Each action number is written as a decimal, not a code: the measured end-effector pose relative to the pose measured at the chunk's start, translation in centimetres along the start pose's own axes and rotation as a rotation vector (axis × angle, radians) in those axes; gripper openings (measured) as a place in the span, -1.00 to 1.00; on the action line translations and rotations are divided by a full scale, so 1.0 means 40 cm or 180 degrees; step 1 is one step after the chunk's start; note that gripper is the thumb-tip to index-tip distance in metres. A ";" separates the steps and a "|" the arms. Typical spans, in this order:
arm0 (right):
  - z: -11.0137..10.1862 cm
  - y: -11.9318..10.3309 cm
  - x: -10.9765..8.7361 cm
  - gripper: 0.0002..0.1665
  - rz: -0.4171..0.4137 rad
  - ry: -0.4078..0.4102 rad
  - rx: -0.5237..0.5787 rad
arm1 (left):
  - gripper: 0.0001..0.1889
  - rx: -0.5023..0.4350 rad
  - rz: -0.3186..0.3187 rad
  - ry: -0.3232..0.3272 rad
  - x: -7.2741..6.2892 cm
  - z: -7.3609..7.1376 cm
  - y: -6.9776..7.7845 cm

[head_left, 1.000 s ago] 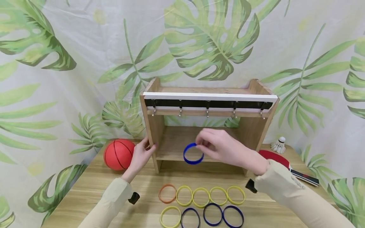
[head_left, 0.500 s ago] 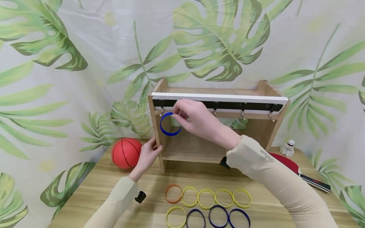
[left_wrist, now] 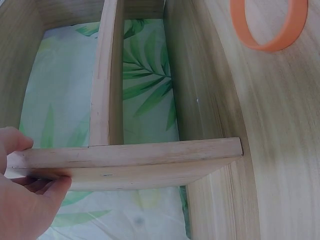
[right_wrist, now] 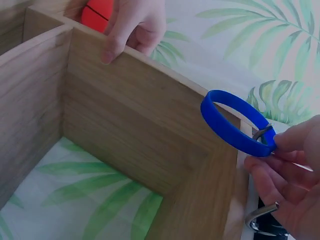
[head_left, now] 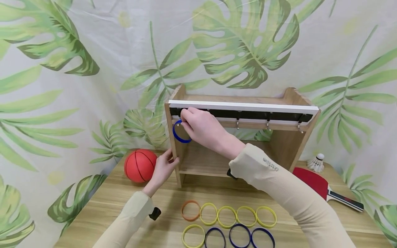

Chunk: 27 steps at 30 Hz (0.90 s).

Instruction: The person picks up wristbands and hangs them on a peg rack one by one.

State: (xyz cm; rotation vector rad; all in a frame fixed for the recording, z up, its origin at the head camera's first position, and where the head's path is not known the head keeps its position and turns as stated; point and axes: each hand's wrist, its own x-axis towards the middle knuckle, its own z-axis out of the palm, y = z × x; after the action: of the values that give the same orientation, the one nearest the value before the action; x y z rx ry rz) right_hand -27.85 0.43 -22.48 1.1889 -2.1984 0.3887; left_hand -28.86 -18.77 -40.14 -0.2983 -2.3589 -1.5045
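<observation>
In the head view my right hand (head_left: 203, 127) is at the left end of the hook rail (head_left: 254, 116) on a wooden shelf (head_left: 217, 156). Thumb and fingers pinch a blue silicone wristband (right_wrist: 225, 131) by its edge. The right wrist view shows the tip of a metal hook (right_wrist: 262, 132) within the band's loop, close to the fingertips. Lower down, my left hand (head_left: 163, 168) grips the front edge of the shelf's left side panel (left_wrist: 140, 156), thumb on one face and fingers on the other.
On the table before the shelf lie an orange wristband (head_left: 182, 210), several yellow wristbands (head_left: 209, 203) and dark blue wristbands (head_left: 240, 225) in two rows. A red ball (head_left: 141, 166) sits left of the shelf. A table tennis bat (head_left: 313, 179) and a shuttlecock (head_left: 316, 162) are on the right.
My right hand has carried the blue wristband up and left, from in front of the shelf's opening to the leftmost hook. The left hand keeps its grip on the panel; the head view has shifted slightly.
</observation>
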 end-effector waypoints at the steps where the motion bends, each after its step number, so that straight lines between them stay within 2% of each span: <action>1: 0.002 0.000 0.000 -0.85 0.0006 -0.0026 -0.0035 | -0.63 0.0007 0.0001 0.0005 0.002 0.002 -0.009; 4: 0.008 -0.001 -0.003 -0.86 0.0015 -0.0079 -0.0097 | -0.62 -0.0003 0.0026 0.0010 0.007 0.004 -0.027; 9: 0.005 -0.003 -0.009 -0.88 0.0013 -0.0052 -0.0180 | -0.62 -0.0040 0.0044 -0.0017 0.012 0.003 -0.037; 15: -0.035 -0.012 -0.048 -0.93 -0.0067 0.0188 -0.0053 | -0.63 0.0021 0.0020 -0.0026 0.014 -0.001 -0.038; 18: -0.062 -0.018 -0.098 -0.96 -0.0085 0.0353 0.0138 | -0.64 0.0000 0.0029 -0.0035 0.014 0.006 -0.038; 21: -0.080 -0.024 -0.168 -0.97 -0.0107 0.0434 0.0309 | -0.65 -0.0003 0.0032 -0.0047 0.015 0.010 -0.039; 25: -0.070 -0.016 -0.288 -0.90 -0.0084 0.0355 0.0343 | -0.70 0.0006 0.0042 -0.0021 0.018 0.008 -0.040; 27: -0.050 -0.005 -0.355 -0.86 0.0019 0.0241 0.0326 | -0.71 0.0008 0.0061 -0.0014 0.018 0.004 -0.042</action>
State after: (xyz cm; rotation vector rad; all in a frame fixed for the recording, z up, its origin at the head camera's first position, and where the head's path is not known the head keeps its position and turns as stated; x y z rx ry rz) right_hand -21.03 10.65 -29.90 1.2016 -2.1393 0.5457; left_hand -30.10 -19.33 -41.32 -0.3230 -2.3546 -1.4935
